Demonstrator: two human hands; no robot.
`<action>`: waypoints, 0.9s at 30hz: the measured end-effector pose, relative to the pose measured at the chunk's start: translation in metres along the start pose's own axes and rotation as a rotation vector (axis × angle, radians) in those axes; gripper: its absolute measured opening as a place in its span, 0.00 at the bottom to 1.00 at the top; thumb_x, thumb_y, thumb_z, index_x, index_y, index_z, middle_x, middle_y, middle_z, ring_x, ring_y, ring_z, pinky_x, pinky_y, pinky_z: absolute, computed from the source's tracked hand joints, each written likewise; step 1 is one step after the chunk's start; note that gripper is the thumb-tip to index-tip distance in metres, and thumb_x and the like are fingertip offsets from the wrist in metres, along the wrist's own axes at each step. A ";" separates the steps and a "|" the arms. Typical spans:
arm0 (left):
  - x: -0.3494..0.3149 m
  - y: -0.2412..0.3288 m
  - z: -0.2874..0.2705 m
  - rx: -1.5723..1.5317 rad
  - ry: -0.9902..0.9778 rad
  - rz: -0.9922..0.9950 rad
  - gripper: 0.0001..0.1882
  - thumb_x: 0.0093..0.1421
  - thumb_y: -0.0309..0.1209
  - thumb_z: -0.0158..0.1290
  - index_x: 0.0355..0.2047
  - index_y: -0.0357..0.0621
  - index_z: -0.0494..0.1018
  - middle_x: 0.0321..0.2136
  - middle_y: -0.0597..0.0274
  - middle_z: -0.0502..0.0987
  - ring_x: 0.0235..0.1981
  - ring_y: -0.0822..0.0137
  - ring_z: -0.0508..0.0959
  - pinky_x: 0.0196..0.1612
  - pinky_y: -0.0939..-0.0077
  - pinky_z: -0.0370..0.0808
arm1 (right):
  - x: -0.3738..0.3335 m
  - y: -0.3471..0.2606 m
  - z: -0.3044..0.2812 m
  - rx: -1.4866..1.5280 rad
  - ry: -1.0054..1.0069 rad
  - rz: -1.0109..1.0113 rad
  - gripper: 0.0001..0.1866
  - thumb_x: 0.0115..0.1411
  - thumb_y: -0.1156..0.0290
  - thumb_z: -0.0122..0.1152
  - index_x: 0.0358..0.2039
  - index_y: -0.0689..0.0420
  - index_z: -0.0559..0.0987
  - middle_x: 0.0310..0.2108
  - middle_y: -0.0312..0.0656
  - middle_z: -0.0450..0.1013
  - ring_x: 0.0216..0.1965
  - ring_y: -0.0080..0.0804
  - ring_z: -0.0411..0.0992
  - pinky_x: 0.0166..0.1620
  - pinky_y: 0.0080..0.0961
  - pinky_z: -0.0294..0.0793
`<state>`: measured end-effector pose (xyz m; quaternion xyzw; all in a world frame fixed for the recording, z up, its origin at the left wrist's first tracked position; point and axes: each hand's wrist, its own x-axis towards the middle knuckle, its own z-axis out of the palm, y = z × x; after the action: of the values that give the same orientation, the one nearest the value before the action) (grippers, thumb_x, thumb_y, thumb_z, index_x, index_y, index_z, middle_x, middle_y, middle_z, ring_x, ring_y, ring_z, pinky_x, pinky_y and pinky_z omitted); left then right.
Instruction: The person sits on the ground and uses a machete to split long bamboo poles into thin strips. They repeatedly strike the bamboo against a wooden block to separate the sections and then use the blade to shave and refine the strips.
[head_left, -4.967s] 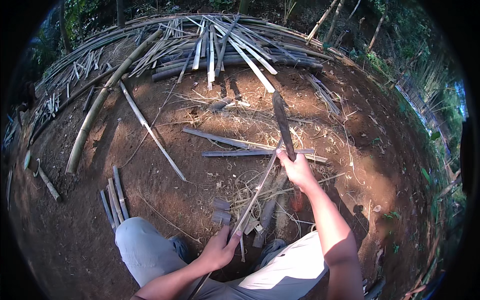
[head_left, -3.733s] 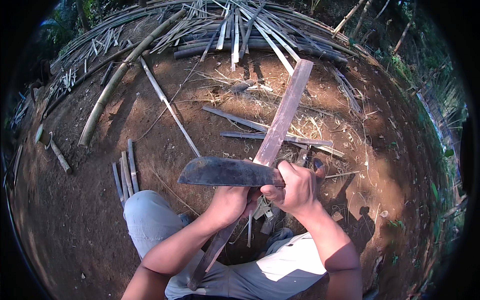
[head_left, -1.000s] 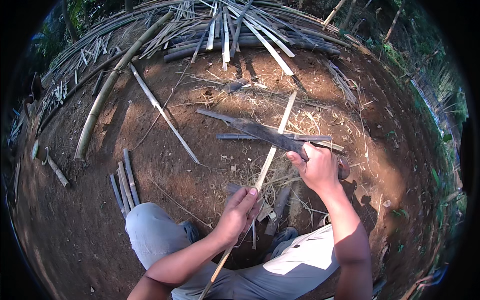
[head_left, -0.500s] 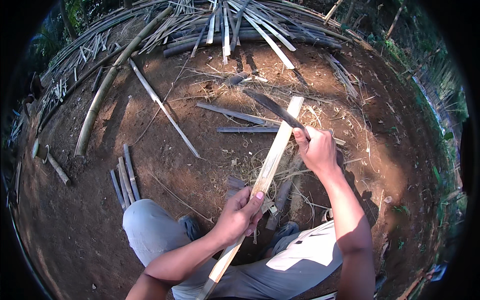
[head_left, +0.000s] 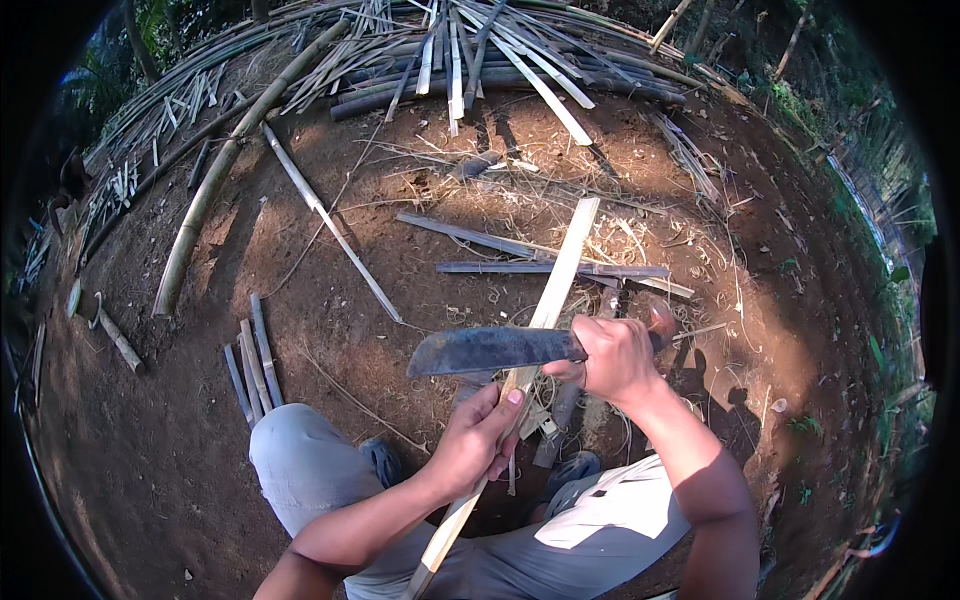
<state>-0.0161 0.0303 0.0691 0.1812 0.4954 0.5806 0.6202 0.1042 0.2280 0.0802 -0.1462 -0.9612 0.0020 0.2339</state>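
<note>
A long pale bamboo strip [head_left: 562, 262] slants from my lap up toward the far right. My left hand [head_left: 478, 432] is closed around its middle, thumb on top. In my right hand [head_left: 615, 358] is the handle of a machete, gripped in a fist. The machete's broad dark blade [head_left: 490, 351] points left and lies across the strip, just beyond my left fingers. Whether its edge touches the wood I cannot tell.
Dark bamboo slats [head_left: 500, 268] and curled shavings litter the soil ahead. Several short slats [head_left: 258, 365] stand by my left knee. A long bamboo pole [head_left: 205, 200] lies left, and a big heap of split bamboo [head_left: 450, 60] spreads at the back.
My right hand has drawn the machete back along the strip toward my left hand. The blade has turned from slanting away to lying nearly level. My left hand keeps its hold.
</note>
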 end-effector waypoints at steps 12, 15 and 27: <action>-0.003 -0.010 -0.002 0.032 -0.014 -0.026 0.15 0.70 0.44 0.46 0.37 0.44 0.66 0.17 0.67 0.66 0.09 0.76 0.63 0.11 0.82 0.59 | 0.020 0.067 0.015 -0.022 -0.038 0.392 0.42 0.59 0.26 0.41 0.19 0.58 0.74 0.12 0.47 0.71 0.16 0.45 0.75 0.22 0.37 0.74; -0.004 -0.005 -0.001 0.040 -0.062 0.026 0.15 0.70 0.43 0.46 0.36 0.44 0.66 0.17 0.66 0.66 0.10 0.76 0.64 0.11 0.82 0.60 | 0.010 0.119 0.001 0.054 -0.073 1.003 0.47 0.65 0.31 0.34 0.21 0.69 0.78 0.18 0.61 0.71 0.27 0.60 0.75 0.35 0.50 0.70; 0.010 0.077 -0.066 -0.049 0.279 0.390 0.10 0.69 0.38 0.49 0.37 0.45 0.68 0.21 0.65 0.71 0.16 0.76 0.70 0.18 0.82 0.68 | 0.023 -0.001 0.005 1.053 -0.235 0.937 0.25 0.65 0.45 0.56 0.22 0.53 0.70 0.10 0.22 0.54 0.10 0.11 0.50 0.15 0.16 0.45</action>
<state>-0.1138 0.0362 0.0971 0.1762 0.5177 0.7207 0.4260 0.0820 0.2336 0.0860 -0.4104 -0.6876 0.5817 0.1429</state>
